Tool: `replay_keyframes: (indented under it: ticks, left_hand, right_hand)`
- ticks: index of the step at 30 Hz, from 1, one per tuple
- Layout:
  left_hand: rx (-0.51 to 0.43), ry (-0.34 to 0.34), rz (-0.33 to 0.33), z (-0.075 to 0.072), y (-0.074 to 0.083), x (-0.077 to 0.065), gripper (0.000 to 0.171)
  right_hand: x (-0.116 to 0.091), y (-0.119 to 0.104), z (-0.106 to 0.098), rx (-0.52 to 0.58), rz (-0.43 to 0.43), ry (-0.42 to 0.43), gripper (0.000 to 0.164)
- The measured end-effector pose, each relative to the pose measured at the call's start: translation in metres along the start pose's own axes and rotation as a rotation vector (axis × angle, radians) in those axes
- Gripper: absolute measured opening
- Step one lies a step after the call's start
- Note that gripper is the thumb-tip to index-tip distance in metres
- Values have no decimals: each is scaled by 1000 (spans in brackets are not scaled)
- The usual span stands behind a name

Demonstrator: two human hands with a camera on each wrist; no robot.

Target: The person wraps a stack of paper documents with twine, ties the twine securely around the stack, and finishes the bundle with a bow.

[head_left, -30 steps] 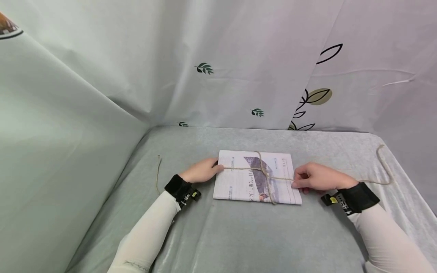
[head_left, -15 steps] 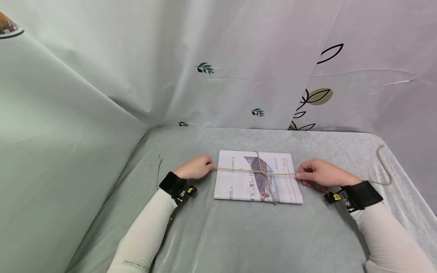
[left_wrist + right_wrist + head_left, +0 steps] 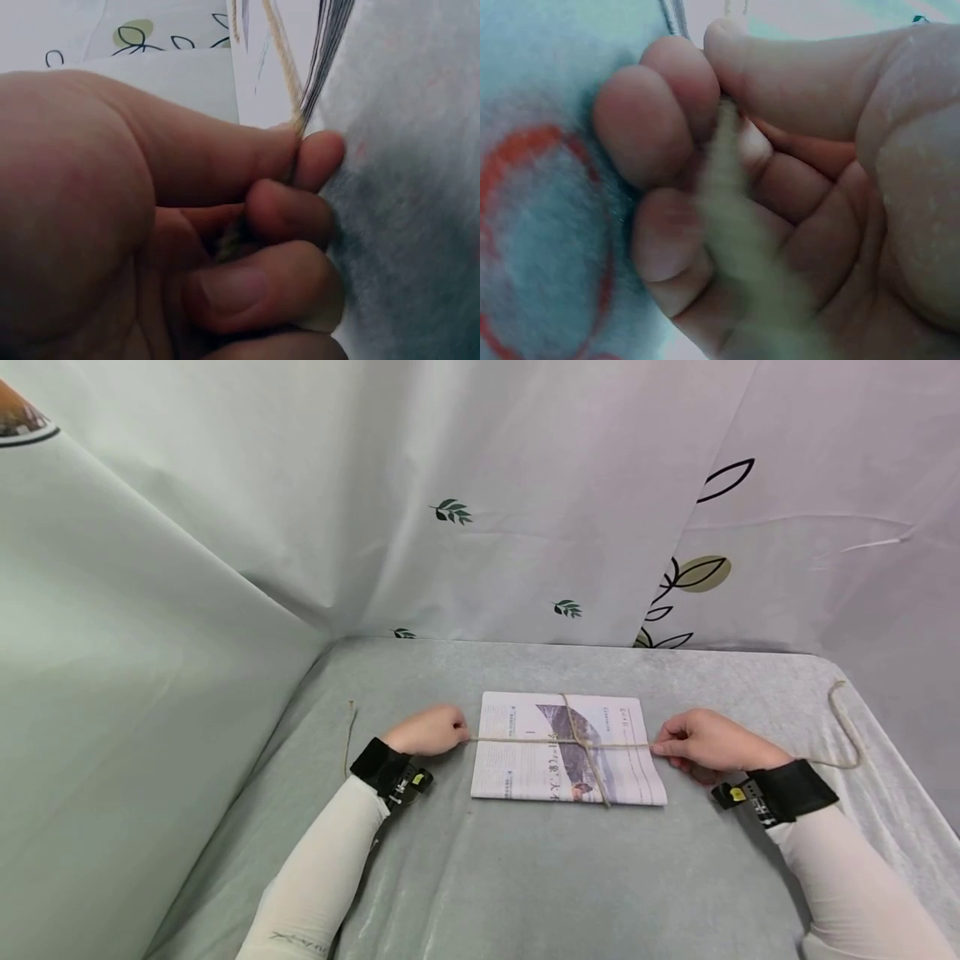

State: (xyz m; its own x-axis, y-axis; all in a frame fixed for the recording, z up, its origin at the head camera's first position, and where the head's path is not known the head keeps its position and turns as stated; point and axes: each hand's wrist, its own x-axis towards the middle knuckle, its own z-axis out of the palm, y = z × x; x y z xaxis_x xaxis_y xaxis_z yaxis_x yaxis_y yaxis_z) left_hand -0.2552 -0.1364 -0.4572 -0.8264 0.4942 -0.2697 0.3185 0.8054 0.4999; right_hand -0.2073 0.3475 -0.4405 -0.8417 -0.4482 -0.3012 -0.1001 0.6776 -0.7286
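A folded newspaper stack (image 3: 502, 768) lies flat on the covered table, with twine (image 3: 525, 741) crossing it both ways and meeting near its middle. Just off the left edge, my left hand (image 3: 429, 730) pinches the twine between thumb and forefinger, the other fingers curled, as the left wrist view shows. Beyond the right edge, my right hand (image 3: 705, 745) pinches the opposite length of twine. In the right wrist view the twine (image 3: 739, 217) runs back, blurred, across the palm. Between the hands the twine looks straight across the paper.
One loose twine end (image 3: 349, 735) lies left of the left wrist. Another twine tail (image 3: 847, 727) curves near the table's right edge. Grey cloth (image 3: 562, 877) covers the table, and white sheeting with leaf prints (image 3: 525, 485) hangs behind and at the sides.
My left hand has moved left off the paper's edge, pulling the twine. My right hand has shifted slightly right, off the paper. The twine across the stack now looks straighter.
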Motion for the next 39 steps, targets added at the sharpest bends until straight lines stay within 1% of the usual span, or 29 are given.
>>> replay_keyframes:
  ticks: [2,4,5,6,9,12,13,16,19,24,26,28,31,32,34,37,39]
  left_hand:
    - [-21,13,13,1,3,-1,25]
    - [-45,8,-23,-9,27,-12,19]
    - [-57,18,-20,-8,28,-12,18]
    - [-64,35,7,-3,19,-7,19]
    - [-77,59,17,-1,22,-6,18]
    - [-101,67,36,0,23,-6,17]
    - [-112,60,17,-5,33,-11,16]
    - [-169,61,5,-4,34,-10,16]
    - [-264,55,-36,-4,33,-9,21]
    - [-493,23,-132,-3,32,-8,43]
    - [-606,1,-159,0,29,-6,42]
    - [-707,-19,-169,3,25,-4,41]
    - [-818,-36,-175,7,23,-1,36]
    - [-832,-39,-173,8,22,0,35]
    - [-830,-43,-165,10,23,1,34]
    - [-809,-42,-159,11,24,1,32]
    - [-791,-31,-159,12,25,0,29]
  right_hand:
    - [2,0,2,10,7,36,17]
    - [4,0,4,8,-1,62,21]
    - [5,-1,5,5,-1,69,25]
    - [5,-1,5,-2,0,74,29]
    - [6,-3,5,-31,-7,81,39]
    - [7,-4,5,-27,-5,73,48]
    - [7,-5,4,-18,-4,68,51]
    - [7,-6,3,44,0,44,56]
    - [7,-5,2,150,30,27,57]
    - [10,-2,0,345,95,28,54]
    - [12,0,1,404,112,32,53]
    - [12,1,1,450,128,37,51]
    - [14,2,2,487,148,37,41]
    - [14,2,3,492,151,31,36]
    - [15,2,4,481,150,16,28]
    - [15,1,6,444,132,-6,27]
    - [15,1,7,418,121,-4,27]
